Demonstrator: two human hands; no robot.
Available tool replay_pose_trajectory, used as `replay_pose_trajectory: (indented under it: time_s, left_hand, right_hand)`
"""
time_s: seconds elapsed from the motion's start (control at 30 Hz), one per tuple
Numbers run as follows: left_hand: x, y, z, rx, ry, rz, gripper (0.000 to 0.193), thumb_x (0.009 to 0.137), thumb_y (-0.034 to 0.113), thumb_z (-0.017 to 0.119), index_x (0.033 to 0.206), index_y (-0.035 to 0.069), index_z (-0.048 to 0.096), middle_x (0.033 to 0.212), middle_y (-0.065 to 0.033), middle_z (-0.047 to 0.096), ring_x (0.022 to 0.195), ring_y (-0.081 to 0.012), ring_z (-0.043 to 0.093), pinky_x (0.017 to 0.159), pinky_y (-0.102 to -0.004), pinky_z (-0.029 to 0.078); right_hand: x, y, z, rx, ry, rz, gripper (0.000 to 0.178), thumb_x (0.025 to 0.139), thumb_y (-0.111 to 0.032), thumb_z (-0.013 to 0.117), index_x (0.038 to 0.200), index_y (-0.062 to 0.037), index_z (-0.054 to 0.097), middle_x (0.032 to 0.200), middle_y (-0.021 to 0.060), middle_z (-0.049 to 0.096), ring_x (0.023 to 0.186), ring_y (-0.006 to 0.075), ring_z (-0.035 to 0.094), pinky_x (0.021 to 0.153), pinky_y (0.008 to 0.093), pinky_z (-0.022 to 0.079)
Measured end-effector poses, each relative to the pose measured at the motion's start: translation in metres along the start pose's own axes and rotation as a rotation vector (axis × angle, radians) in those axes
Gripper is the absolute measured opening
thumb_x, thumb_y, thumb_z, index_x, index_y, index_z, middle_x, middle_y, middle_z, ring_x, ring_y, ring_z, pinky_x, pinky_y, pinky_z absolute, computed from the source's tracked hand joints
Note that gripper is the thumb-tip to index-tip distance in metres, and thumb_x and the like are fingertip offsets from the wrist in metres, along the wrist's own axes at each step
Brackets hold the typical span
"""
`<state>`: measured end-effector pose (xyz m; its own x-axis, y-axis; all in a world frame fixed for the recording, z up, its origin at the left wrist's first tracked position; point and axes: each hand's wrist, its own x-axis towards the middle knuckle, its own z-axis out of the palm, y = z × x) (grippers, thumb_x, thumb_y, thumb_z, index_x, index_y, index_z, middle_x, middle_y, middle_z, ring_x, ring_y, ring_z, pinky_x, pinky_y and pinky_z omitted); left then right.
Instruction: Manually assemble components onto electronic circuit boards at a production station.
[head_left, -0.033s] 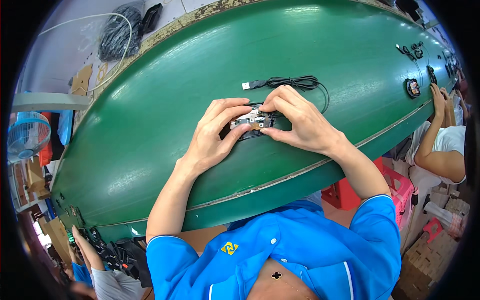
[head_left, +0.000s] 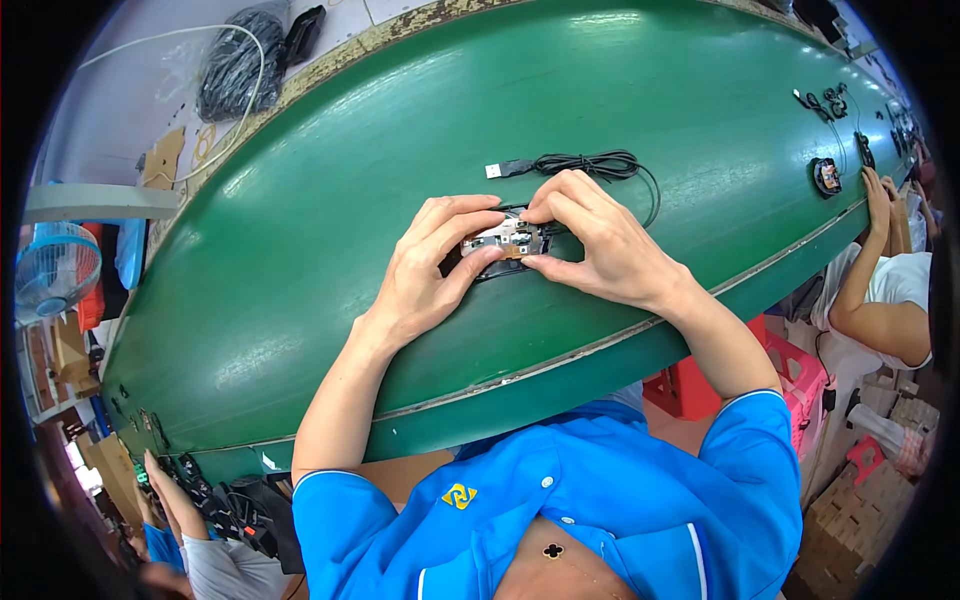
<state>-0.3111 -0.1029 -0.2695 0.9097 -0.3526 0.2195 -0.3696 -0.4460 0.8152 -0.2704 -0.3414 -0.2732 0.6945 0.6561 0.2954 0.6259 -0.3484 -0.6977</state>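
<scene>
An opened wired computer mouse [head_left: 512, 240], a black shell with a circuit board showing, lies on the green worktop [head_left: 420, 150] in front of me. My left hand [head_left: 420, 262] grips its left end, fingers at the far edge and thumb on the near side. From the other side my right hand [head_left: 612, 245] closes on the right end, index finger and thumb at the board. Some of the shell is hidden beneath my fingers. Just beyond the hands, the coiled black cable [head_left: 590, 163] ends in a USB plug [head_left: 497, 171] pointing left.
Another opened mouse [head_left: 826, 177] with its cable lies at the far right, near a co-worker's hands [head_left: 880, 200]. Another person's arm [head_left: 175, 495] reaches in at lower left. A bagged dark bundle [head_left: 240, 65] lies past the far edge; a fan [head_left: 57, 270] stands left.
</scene>
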Motion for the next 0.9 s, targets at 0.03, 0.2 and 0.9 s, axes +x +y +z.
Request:
replay_pose_trajectory:
  time_s: [0.03, 0.2, 0.9]
  left_hand:
    - [0.000, -0.001, 0.000, -0.008, -0.002, 0.001, 0.025, 0.091, 0.005, 0.068, 0.115, 0.001, 0.068, 0.126, -0.0107, 0.063, 0.109, -0.0260, 0.057, 0.094, -0.0359, 0.048]
    - [-0.002, -0.006, -0.006, -0.009, 0.001, -0.002, 0.026, 0.088, 0.003, 0.070, 0.115, 0.003, 0.070, 0.125, -0.0098, 0.065, 0.111, -0.0256, 0.056, 0.093, -0.0359, 0.049]
    - [-0.004, -0.006, -0.003, 0.123, 0.056, -0.016, 0.029, 0.085, 0.005, 0.074, 0.114, 0.008, 0.075, 0.120, -0.0072, 0.065, 0.108, -0.0236, 0.054, 0.093, -0.0344, 0.047]
  right_hand:
    - [0.000, -0.001, 0.000, 0.009, -0.001, 0.026, 0.035, 0.077, -0.005, 0.079, 0.109, -0.0030, 0.064, 0.111, 0.0085, 0.058, 0.098, 0.0237, 0.057, 0.084, 0.0335, 0.049]
    - [0.002, -0.004, -0.002, 0.045, -0.021, 0.101, 0.036, 0.077, -0.004, 0.078, 0.110, -0.0028, 0.064, 0.112, 0.0084, 0.057, 0.101, 0.0236, 0.055, 0.087, 0.0343, 0.047]
    - [0.006, -0.017, -0.012, -0.217, -0.072, 0.123, 0.034, 0.077, -0.011, 0.078, 0.110, -0.0080, 0.068, 0.103, 0.0040, 0.059, 0.096, 0.0213, 0.050, 0.090, 0.0332, 0.039]
